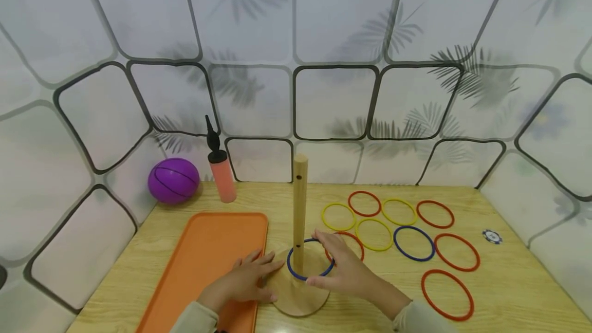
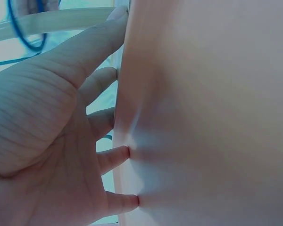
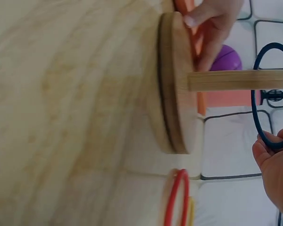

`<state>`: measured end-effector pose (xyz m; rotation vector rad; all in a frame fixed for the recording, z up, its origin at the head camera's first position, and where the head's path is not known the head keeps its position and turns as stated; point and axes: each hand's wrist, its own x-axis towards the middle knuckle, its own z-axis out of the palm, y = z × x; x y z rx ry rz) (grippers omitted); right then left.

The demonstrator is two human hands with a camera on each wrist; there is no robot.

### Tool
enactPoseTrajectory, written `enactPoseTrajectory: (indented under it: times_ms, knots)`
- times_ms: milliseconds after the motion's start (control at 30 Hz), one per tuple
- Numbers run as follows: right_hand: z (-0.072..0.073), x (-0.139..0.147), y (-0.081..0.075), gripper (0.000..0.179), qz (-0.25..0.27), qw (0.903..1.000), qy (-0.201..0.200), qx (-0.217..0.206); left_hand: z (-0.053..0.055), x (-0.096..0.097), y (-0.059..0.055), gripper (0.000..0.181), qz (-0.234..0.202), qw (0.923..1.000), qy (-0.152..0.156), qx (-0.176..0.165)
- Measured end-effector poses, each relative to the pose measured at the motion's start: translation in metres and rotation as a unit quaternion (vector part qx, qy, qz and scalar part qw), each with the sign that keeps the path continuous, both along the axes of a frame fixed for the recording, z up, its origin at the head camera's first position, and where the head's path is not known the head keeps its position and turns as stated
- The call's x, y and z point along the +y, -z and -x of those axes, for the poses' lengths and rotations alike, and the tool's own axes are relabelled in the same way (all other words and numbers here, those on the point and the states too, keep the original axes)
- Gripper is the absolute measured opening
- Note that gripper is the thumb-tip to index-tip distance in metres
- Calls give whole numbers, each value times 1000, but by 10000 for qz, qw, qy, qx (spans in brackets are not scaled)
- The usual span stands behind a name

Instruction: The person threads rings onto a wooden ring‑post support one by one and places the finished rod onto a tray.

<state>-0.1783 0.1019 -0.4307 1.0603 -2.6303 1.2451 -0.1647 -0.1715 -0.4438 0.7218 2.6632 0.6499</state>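
A wooden ring-toss stand, with an upright post [image 1: 299, 204] on a round base [image 1: 300, 303], stands in the middle of the table. My right hand [image 1: 350, 270] pinches a blue ring [image 3: 253, 101], thumb and fingers at its rim. The ring encircles the post, held above the base in the right wrist view. My left hand [image 1: 244, 280] lies with spread fingers between the base and an orange tray [image 1: 222, 245]. Its thumb touches the base's edge, and in the left wrist view the fingertips [image 2: 120, 153] meet the tray.
Several red, yellow and blue rings lie flat to the right, among them a blue ring [image 1: 395, 244] and a near red ring [image 1: 470, 299]. A poker chip [image 1: 492, 236] is at far right. A purple ball [image 1: 173, 181] and pink hand pump [image 1: 223, 179] stand at back left.
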Motion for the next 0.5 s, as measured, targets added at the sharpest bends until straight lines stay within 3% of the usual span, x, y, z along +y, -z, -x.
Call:
enactPoseTrajectory:
  times_ms: [500]
  knots:
    - [3,1,33,101,-731,9953,-77,-636,-1,0,0,73,-105,9999,-33,-27]
